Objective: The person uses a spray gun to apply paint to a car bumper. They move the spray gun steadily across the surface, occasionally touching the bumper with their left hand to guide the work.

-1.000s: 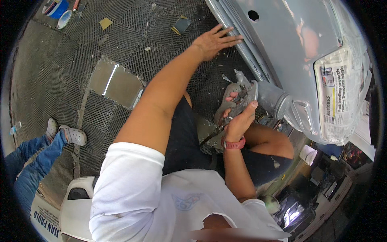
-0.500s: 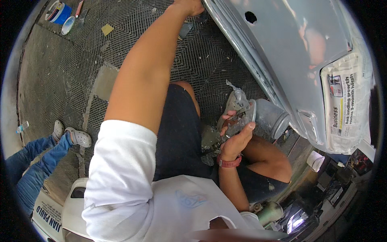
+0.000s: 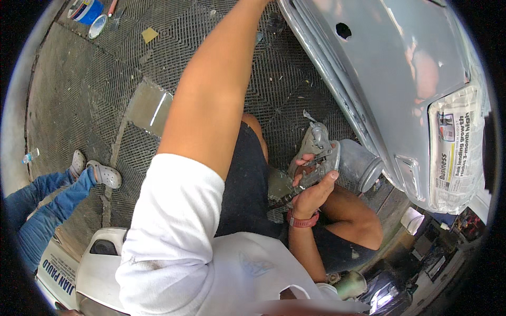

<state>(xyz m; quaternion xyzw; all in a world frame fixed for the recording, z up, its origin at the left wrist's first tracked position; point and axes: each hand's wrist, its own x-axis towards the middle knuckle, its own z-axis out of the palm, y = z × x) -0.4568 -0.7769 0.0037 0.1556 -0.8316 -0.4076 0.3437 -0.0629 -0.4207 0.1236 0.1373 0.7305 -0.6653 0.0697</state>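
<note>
The left hand has moved past the top edge — I can't tell its grip — so only the right hand (image 3: 310, 199) visibly grips the spray gun (image 3: 327, 158), right of centre.

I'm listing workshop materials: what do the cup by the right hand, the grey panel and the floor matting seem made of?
Cup: probably hard plastic, cloudy, as it looks partly see-through. Grey panel: smooth, glossy coating, judging by its reflections; metal or plastic beneath, I can't tell. Floor matting: likely dull rubber or plastic, given its dark, grooved pattern.
</note>
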